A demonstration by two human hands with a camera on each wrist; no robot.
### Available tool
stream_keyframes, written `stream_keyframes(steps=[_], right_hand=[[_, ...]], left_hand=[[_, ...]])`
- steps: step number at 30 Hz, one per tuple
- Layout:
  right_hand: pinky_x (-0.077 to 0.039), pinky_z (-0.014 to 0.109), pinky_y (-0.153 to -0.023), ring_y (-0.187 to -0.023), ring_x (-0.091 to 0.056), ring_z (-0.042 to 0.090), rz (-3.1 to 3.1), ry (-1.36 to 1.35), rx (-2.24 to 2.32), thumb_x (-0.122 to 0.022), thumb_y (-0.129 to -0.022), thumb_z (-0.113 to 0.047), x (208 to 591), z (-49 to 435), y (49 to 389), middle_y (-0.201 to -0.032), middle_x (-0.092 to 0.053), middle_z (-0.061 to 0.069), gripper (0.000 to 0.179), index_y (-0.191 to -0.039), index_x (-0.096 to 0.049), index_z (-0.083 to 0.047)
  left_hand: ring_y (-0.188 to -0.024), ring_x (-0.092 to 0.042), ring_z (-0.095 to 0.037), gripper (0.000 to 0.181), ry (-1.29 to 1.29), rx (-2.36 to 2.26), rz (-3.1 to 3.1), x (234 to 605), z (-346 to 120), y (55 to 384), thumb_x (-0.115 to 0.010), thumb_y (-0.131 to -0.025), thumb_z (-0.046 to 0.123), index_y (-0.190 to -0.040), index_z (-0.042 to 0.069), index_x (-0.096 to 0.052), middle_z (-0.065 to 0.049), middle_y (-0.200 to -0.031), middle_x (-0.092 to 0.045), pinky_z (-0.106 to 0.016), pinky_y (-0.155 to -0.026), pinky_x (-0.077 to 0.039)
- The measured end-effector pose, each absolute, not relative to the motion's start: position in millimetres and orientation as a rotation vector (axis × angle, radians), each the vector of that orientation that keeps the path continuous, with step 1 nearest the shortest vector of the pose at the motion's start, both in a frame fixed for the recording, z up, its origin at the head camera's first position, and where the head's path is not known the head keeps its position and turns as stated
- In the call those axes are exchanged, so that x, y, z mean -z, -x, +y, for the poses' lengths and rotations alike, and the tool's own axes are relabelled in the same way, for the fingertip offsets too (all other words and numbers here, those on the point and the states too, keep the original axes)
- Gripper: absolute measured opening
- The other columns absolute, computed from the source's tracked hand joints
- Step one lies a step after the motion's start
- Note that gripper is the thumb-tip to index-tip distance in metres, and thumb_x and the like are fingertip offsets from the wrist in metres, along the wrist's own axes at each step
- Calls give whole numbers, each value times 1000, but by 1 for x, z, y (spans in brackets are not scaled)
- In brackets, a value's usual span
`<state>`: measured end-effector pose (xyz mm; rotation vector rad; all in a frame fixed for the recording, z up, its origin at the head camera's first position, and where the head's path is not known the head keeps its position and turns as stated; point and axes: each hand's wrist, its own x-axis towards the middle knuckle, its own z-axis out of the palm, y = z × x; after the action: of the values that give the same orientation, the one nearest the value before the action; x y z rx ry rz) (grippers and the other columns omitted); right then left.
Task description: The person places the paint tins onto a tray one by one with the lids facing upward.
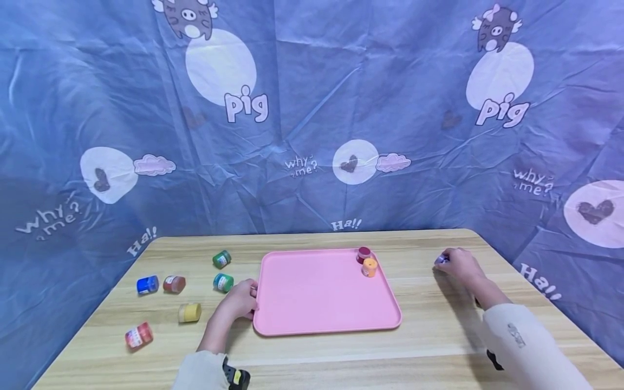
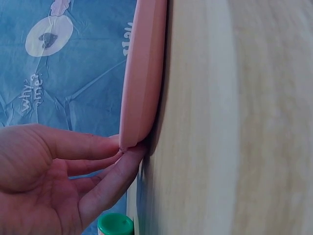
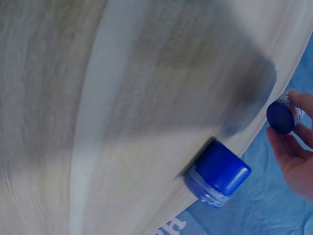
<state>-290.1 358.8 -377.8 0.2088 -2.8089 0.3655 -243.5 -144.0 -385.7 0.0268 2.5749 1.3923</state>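
Note:
My left hand (image 1: 240, 300) pinches the left rim of a pink tray (image 1: 322, 303), thumb on one side and fingers under the edge, as the left wrist view shows. My right hand (image 1: 463, 266) is out at the right of the table, holding a small dark blue paint jar (image 3: 280, 117) between thumb and fingers. A bright blue paint jar (image 3: 217, 171) lies on its side on the table in the right wrist view. Inside the tray's far right corner stand a dark red paint jar (image 1: 363, 255) and an orange paint jar (image 1: 369, 267).
Left of the tray lie green jars (image 1: 221, 259), a blue jar (image 1: 148, 285), a brown jar (image 1: 174, 284), a yellow jar (image 1: 189, 312) and a red jar (image 1: 139, 336). A blue printed cloth (image 1: 312, 108) hangs behind the wooden table (image 1: 341, 357).

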Motion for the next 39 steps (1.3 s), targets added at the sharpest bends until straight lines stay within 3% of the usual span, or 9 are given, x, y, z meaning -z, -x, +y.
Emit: stream_keyframes(steps=[8, 26, 39], right_hand=[[-46, 51, -64, -69, -57, 37, -2772, -278, -419, -70, -72, -11, 373, 342, 291, -74, -60, 20, 25, -82, -61, 9], [-47, 51, -69, -76, -58, 39, -2724, -400, -436, -73, -70, -9, 369, 303, 288, -79, -61, 23, 29, -87, -62, 13], [-47, 43, -63, -70, -55, 27, -2724, -451, -506, -73, -69, -8, 369, 278, 283, -73, -60, 10, 22, -83, -64, 5]], left_hand=[[-67, -56, -23, 45, -23, -1395, 2582, 386, -143, 242, -49, -71, -21, -116, -17, -43, -16, -88, -51, -33, -56, -54], [-68, -56, -24, 46, 8, -1412, 2556, 386, -144, 243, -48, -72, -22, -118, -17, -43, -16, -89, -50, -34, -56, -54], [-69, -56, -24, 45, -10, -1423, 2556, 386, -145, 243, -50, -72, -22, -116, -17, -44, -16, -89, -49, -34, -56, -54]])
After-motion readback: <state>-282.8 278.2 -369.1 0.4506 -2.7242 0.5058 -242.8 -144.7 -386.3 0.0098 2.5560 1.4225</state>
